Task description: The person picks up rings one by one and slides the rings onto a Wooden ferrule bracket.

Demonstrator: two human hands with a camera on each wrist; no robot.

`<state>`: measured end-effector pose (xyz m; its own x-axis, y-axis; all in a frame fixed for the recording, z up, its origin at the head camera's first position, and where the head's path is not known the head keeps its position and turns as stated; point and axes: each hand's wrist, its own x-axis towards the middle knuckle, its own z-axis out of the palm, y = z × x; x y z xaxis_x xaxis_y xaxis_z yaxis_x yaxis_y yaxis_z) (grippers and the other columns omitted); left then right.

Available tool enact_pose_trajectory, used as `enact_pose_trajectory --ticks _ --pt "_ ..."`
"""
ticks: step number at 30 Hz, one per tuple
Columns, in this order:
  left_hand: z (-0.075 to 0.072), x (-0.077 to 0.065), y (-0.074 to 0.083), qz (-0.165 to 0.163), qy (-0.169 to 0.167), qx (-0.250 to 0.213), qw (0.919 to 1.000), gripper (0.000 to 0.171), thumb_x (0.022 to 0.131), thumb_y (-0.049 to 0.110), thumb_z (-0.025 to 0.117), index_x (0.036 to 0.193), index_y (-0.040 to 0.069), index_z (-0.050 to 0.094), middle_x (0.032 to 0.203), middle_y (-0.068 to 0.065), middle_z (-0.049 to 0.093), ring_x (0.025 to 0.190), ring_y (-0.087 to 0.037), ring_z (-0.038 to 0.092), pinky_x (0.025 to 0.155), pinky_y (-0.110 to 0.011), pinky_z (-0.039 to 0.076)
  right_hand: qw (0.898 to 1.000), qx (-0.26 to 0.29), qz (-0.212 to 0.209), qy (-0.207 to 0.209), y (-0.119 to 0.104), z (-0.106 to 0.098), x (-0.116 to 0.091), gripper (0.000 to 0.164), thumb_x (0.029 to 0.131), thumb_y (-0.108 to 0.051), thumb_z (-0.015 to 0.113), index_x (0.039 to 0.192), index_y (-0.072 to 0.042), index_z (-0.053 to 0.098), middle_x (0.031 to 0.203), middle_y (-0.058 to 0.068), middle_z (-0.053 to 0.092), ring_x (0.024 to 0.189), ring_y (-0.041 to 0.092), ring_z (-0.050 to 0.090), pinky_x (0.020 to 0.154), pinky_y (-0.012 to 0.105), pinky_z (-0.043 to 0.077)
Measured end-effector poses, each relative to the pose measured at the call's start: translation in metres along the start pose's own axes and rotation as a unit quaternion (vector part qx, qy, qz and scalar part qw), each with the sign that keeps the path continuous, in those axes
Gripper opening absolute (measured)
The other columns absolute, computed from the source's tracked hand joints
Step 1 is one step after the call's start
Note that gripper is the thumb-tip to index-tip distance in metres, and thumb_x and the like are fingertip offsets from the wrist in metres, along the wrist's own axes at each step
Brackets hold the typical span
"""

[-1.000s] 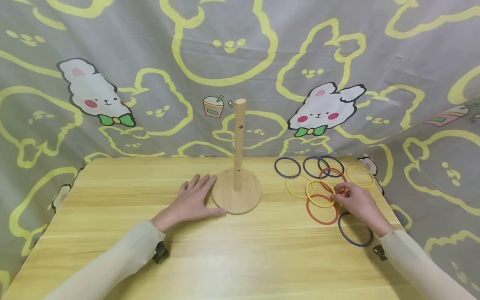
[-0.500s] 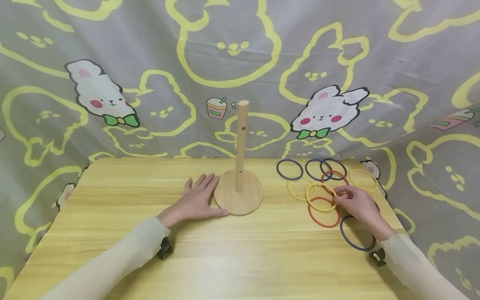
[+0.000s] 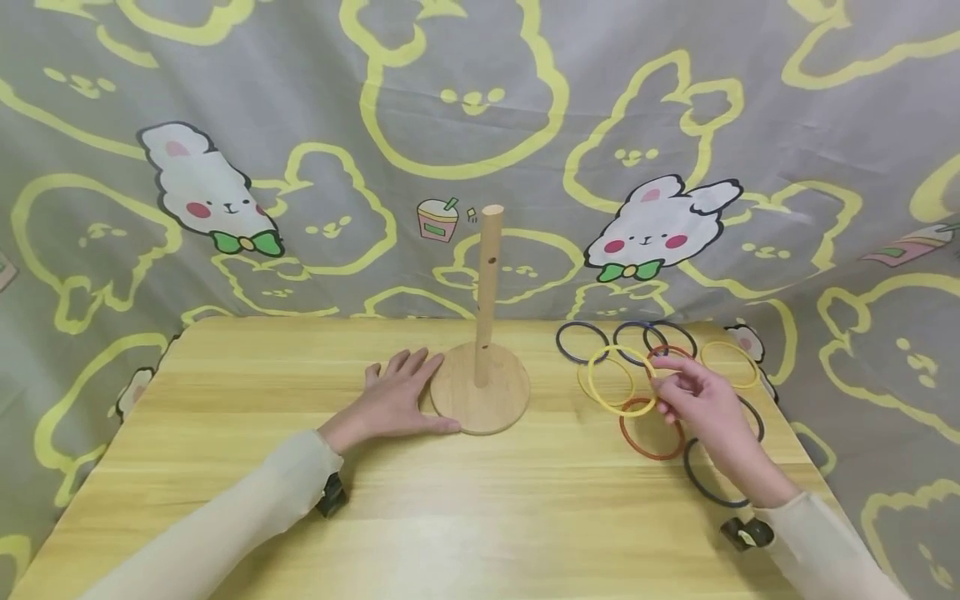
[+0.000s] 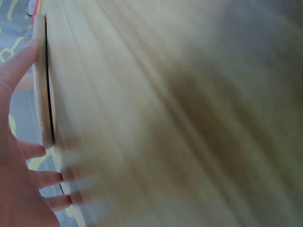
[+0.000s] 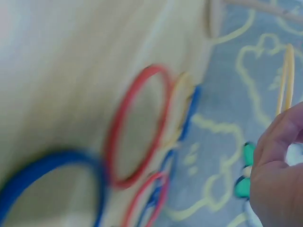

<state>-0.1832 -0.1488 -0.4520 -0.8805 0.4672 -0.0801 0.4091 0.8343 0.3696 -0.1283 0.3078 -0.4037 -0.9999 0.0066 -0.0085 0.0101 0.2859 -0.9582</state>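
Observation:
My right hand (image 3: 701,408) pinches a yellow ring (image 3: 595,385) by its right side, lifted over the other rings. In the right wrist view the same yellow ring (image 5: 285,78) stands edge-on beyond the fingers, well off the table. My left hand (image 3: 390,400) has its fingers spread, thumb and fingertips at the left edge of a round wooden base (image 3: 502,408). A wooden post (image 3: 489,292) with small holes rises upright from that base, bare of rings. In the left wrist view the thumb and a fingertip touch the base's rim (image 4: 42,94).
Right of the base lie several rings: a blue ring (image 3: 558,342) at the back, a red ring (image 3: 624,433), a yellow ring (image 3: 756,371) and a dark blue ring (image 3: 690,479) near the wrist. A patterned grey curtain (image 3: 315,100) hangs behind the wooden table (image 3: 450,525).
The yellow ring in my right hand has come up off the pile and shifted a little left. My left hand stays at the base. The whole view has drifted slightly.

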Motion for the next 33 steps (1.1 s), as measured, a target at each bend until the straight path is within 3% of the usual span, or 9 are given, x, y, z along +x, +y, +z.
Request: enact_pose_trajectory --ticks 5,10,21,33 --pt "-0.005 0.000 0.003 -0.009 0.006 0.008 0.9999 0.121 0.082 0.084 0.075 0.171 0.010 0.037 0.172 -0.026 0.033 0.155 -0.053 0.030 0.107 -0.080 0.026 0.996 0.079 -0.048 -0.005 -0.034 0.021 -0.008 0.029 0.106 -0.002 0.071 0.135 0.000 0.068 0.091 0.003 0.073 0.069 0.012 0.066 0.059 0.023 0.057" --pt "-0.005 -0.002 0.002 -0.026 0.002 0.006 0.9996 0.120 0.083 0.083 0.075 0.171 0.012 0.037 0.172 -0.025 0.033 0.154 -0.054 0.030 0.104 -0.081 0.026 0.985 0.141 -0.103 0.012 -0.061 0.044 -0.014 0.028 0.104 0.005 0.069 0.132 0.001 0.072 0.088 0.006 0.070 0.065 0.012 0.065 0.057 0.022 0.056" --pt "-0.001 -0.003 0.006 -0.053 -0.021 0.017 0.9982 0.121 0.081 0.088 0.072 0.174 0.019 0.034 0.175 -0.026 0.027 0.156 -0.056 0.026 0.104 -0.090 0.023 0.979 0.145 -0.136 0.032 -0.111 0.073 -0.015 0.027 0.105 0.001 0.069 0.132 0.001 0.071 0.090 0.011 0.068 0.065 0.016 0.064 0.058 0.024 0.057" --pt "-0.007 -0.001 0.011 -0.050 -0.038 0.036 0.9973 0.119 0.085 0.085 0.071 0.175 0.020 0.030 0.174 -0.027 0.027 0.156 -0.057 0.026 0.103 -0.092 0.023 0.955 0.223 -0.194 0.029 -0.162 0.101 0.010 0.031 0.106 0.000 0.069 0.136 0.005 0.068 0.093 0.014 0.067 0.066 0.015 0.063 0.059 0.021 0.055"
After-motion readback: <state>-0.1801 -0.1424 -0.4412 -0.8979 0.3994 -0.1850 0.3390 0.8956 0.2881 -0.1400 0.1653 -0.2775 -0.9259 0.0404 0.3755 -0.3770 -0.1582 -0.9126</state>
